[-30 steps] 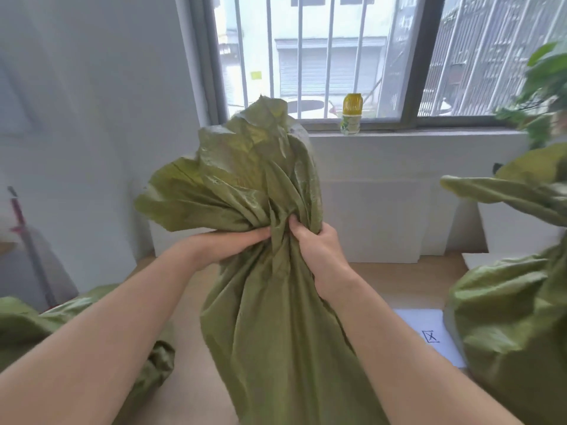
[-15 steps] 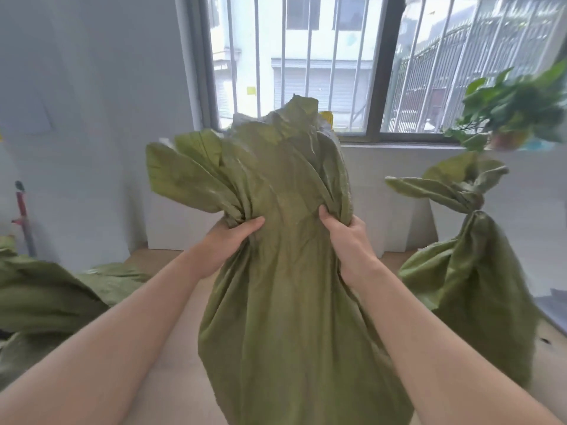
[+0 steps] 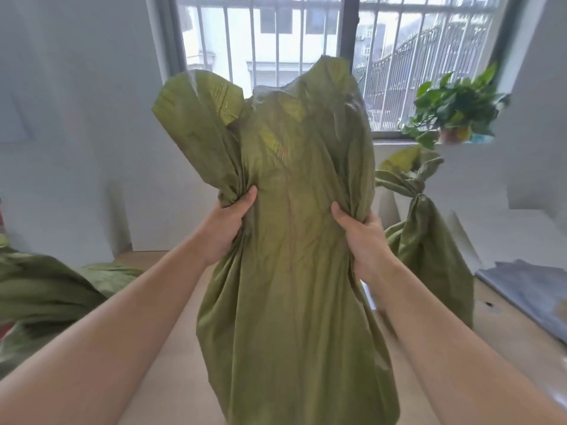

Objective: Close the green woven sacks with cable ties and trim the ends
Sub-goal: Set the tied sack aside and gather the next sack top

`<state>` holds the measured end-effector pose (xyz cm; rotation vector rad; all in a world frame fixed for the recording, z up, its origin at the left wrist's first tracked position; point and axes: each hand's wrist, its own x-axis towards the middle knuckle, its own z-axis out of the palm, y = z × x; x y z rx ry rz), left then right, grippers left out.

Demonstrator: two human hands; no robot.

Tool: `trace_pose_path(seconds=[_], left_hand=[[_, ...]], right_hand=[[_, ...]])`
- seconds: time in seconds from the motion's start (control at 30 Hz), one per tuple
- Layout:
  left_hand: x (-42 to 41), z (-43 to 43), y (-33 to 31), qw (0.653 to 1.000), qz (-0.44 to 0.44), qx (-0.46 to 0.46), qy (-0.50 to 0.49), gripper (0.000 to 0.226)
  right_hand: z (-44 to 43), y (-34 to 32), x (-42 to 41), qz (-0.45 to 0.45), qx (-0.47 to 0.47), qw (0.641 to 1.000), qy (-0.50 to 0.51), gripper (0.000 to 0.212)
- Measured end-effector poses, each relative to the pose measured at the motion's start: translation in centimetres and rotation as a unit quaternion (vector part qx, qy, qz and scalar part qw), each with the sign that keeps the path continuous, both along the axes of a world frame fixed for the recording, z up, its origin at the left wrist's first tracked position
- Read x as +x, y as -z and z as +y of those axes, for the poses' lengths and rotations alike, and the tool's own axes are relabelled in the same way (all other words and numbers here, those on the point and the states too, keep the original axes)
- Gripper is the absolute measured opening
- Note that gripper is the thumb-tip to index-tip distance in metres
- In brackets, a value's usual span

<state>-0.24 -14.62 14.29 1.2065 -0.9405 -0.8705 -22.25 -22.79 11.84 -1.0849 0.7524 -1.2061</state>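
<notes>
A green woven sack (image 3: 294,271) stands upright in front of me, its open top flaring up before the window. My left hand (image 3: 228,225) grips a bunch of fabric at the sack's left side below the top. My right hand (image 3: 362,231) grips a bunch at the right side, level with the left. The fabric between my hands is spread flat. A second green sack (image 3: 429,246) stands to the right with its neck cinched. No cable tie or cutter is in sight.
More green sacks (image 3: 46,289) lie at the left on the light wooden surface (image 3: 171,378). A potted plant (image 3: 457,115) sits on the window sill at the right. Grey sheets (image 3: 534,289) lie at the far right. White walls and a barred window (image 3: 276,41) stand behind.
My hands were close together at the sack's neck and have moved apart, spreading the top. The sack has risen and my view has turned right, bringing the tied sack and plant into sight.
</notes>
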Motion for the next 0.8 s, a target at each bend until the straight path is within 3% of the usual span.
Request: trace_pose_path(seconds=[0.07,0.2,0.33,0.67,0.8], left_hand=[[-1.1,0.0,0.2,0.999,0.034,0.006,-0.009,0.069],[-3.2,0.1,2.3,0.994,0.110,0.016,-0.018,0.069],[-4.5,0.2,3.7,0.982,0.181,-0.024,-0.042,0.068],[-7.0,1.6,-1.0,0.981,0.140,-0.134,-0.022,0.054],[-4.9,2.3,-2.2,0.972,0.123,-0.193,-0.049,0.044]], right_hand=[[0.0,0.3,-1.3,-0.012,-0.001,1.000,0.005,0.035],[-0.8,2.8,-4.2,-0.010,0.001,1.000,0.002,0.050],[-1.9,3.3,-7.2,-0.022,-0.006,1.000,-0.017,0.045],[-4.2,-4.9,-10.9,-0.012,-0.045,0.994,-0.095,0.065],[-5.2,-7.3,-11.6,-0.017,-0.026,0.997,-0.066,0.036]])
